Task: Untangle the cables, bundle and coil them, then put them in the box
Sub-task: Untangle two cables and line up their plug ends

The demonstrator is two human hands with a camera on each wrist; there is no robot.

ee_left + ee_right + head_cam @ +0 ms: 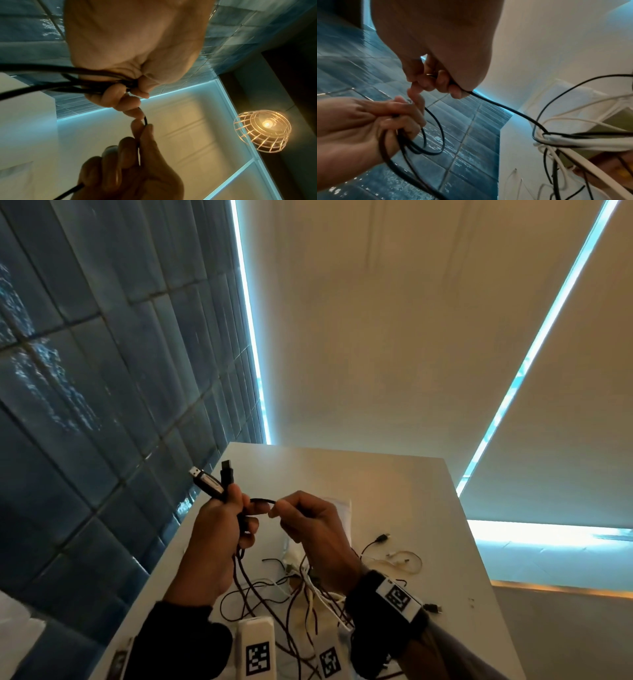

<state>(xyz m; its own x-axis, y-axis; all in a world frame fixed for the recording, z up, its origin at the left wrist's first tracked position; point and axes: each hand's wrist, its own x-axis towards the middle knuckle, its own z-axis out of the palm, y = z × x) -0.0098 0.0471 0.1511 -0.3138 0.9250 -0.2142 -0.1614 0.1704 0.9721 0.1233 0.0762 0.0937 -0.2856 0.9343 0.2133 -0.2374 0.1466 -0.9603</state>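
Observation:
My left hand [245,515] grips a coil of black cable [262,500], with two USB plugs [205,479] sticking up above the fist. In the left wrist view several black loops [68,81] run through the left hand's [133,92] curled fingers. My right hand [277,510] pinches the same black cable just right of the left fist, thumb against forefinger [142,125]. From the right hand [426,83] the cable [505,108] trails down into a tangle of black and white cables [556,138] lying on the table [301,583]. Both hands are raised above the table.
The white table [394,491] stands against a blue tiled wall [102,371]. A white-rimmed box [618,119] sits by the tangle, partly hidden behind my right hand [342,505]. Loose thin cables [380,539] lie to the right. Tagged white wrist mounts [257,652] fill the bottom edge.

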